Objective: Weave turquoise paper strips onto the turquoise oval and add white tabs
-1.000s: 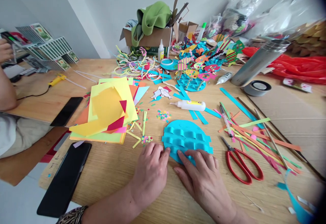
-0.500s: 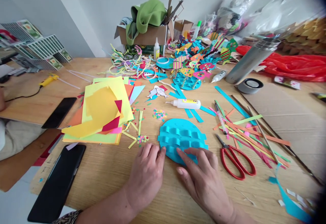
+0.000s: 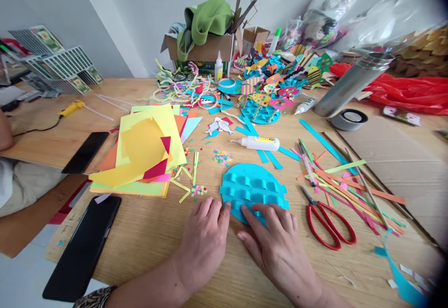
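A round blue paper disc (image 3: 255,170) with raised wavy strips lies flat on the table in front of me. My left hand (image 3: 205,233) has its fingers curled together, thumb and fingertips holding down the disc's lower-left edge. My right hand (image 3: 276,238) rests over the lower right part, index finger pressing the lowest strip and thumb apart from it. That hand covers part of the disc. Right of it lie red-handled scissors (image 3: 329,221), their blades slightly apart. Above the disc a white glue bottle (image 3: 261,143) lies on its side.
Coloured paper sheets (image 3: 147,144) are stacked left, near two black phones (image 3: 84,247). Thin paper strips (image 3: 350,191) and a pen (image 3: 307,163) lie right. Behind stand paper fish (image 3: 261,99), a cardboard box (image 3: 199,49) and a metal flask (image 3: 353,84). Someone's arm (image 3: 31,219) shows at left.
The whole view has shifted a little, with the table things slightly further right. My right index finger has moved slightly left along the lowest strip; my left hand stays at the disc's edge.
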Motion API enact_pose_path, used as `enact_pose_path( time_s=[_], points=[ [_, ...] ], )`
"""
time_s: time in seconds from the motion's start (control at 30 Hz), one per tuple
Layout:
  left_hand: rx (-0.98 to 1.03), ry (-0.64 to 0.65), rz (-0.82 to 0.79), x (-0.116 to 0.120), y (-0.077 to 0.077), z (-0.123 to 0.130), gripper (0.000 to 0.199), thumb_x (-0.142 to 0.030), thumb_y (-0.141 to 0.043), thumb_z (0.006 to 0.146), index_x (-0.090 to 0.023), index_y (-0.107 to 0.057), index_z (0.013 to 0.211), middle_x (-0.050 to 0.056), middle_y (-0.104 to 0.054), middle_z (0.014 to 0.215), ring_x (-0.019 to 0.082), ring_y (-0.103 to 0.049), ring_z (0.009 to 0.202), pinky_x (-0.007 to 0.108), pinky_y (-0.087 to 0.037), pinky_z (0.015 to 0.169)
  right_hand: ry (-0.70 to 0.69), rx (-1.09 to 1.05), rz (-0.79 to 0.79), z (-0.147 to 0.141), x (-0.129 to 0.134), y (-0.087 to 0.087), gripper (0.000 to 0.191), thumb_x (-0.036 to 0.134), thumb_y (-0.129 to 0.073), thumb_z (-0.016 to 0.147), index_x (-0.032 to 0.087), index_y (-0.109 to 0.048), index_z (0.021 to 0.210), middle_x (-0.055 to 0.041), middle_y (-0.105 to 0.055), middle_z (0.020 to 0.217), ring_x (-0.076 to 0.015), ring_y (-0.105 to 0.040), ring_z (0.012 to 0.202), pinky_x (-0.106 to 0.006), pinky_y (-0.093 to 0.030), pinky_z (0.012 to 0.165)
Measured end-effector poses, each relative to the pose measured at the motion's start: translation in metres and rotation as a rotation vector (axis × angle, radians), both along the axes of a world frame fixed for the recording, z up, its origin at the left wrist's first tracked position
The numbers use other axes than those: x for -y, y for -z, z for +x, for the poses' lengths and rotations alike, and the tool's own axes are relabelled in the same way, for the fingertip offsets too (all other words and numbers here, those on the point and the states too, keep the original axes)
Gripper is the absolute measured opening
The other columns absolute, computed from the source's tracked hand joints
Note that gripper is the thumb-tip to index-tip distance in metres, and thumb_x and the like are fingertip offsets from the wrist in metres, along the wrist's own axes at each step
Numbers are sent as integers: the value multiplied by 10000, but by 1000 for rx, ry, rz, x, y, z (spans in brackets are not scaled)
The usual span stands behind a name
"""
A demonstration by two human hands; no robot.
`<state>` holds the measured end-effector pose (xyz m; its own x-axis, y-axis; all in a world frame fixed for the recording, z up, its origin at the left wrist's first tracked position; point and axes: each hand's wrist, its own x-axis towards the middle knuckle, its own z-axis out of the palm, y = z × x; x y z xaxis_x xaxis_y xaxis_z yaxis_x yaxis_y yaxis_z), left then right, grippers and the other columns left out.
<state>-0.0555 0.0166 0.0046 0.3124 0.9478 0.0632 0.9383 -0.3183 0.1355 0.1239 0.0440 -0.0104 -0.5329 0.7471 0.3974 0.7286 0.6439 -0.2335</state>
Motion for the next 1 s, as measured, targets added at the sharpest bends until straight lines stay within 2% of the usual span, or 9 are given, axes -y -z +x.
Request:
enact_pose_path(
  time_s=[0.43, 0.67, 0.87, 1.0],
  points=[
    [16, -10, -21, -1, -1, 2, 356, -71, -449, 887, -81, -572, 1221, 119, -595, 999, 262, -534, 955, 447, -520, 838, -12, 2, 35, 0, -1, 3, 342, 403, -482, 941, 166, -675, 1095, -105, -627, 999, -277, -496, 931, -398, -386, 757],
    [160, -44, -8, -2, 2, -3, 391, -17, -439, 835, -146, -593, 1171, 86, -578, 997, 245, -514, 968, 447, -507, 867, 1, -28, 45, -1, -1, 5, 324, 395, -476, 945, 176, -677, 1073, -111, -624, 995, -274, -505, 919, -403, -402, 755],
    [261, -75, 80, -4, 1, -8, 503, 3, -457, 767, -168, -537, 1233, 75, -558, 1048, 243, -488, 1017, 496, -460, 958, 8, -23, 44, 0, -1, 8, 312, 394, -501, 935, 195, -664, 1112, -102, -629, 1008, -274, -515, 938, -402, -411, 762],
    [273, -62, 114, -5, 0, -8, 470, 8, -459, 750, -181, -589, 1161, 83, -556, 1082, 253, -487, 1039, 509, -462, 959, 6, -23, 38, 1, -1, 7, 312, 395, -498, 936, 196, -668, 1106, -101, -630, 1004, -275, -518, 936, -405, -414, 759]
  ],
)
